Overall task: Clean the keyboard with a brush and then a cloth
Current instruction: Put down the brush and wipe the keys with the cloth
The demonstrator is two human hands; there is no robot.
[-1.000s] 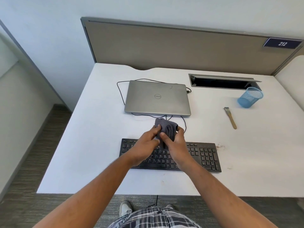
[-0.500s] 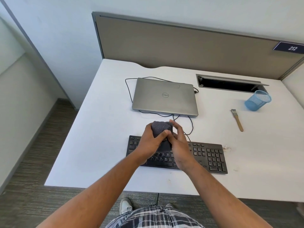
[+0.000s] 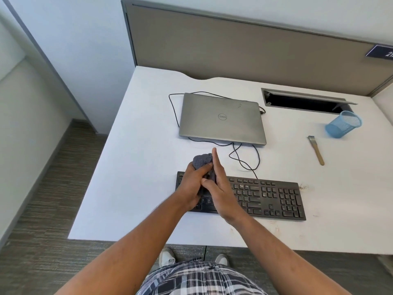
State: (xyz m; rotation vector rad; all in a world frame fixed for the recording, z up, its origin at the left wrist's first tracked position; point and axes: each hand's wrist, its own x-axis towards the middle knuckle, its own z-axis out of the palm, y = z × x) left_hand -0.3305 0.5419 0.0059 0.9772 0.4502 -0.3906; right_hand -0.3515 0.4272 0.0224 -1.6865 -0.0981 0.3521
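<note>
Head view: the left hand [image 3: 194, 184] clutches a bunched grey cloth [image 3: 202, 161] above the left end of the black keyboard [image 3: 265, 196], fingers curled round the wad. The right hand [image 3: 221, 188] lies flat against the cloth's side, fingers straight and pointing away from the person, pressing rather than gripping. The keyboard sits flat near the front edge of the white desk [image 3: 138, 167], its cable running back to a closed grey laptop [image 3: 221, 119]. The wooden-handled brush [image 3: 316, 150] lies well apart to the right, near a blue mesh cup [image 3: 343, 124] tipped on its side.

The cloth looks soft, light and limp, so it probably needs wadding into a firm pad, held from behind with the fingertips. The keyboard seems light enough to slide under wiping; steadying one edge would likely help, and keycaps call for gentle pressure
</note>
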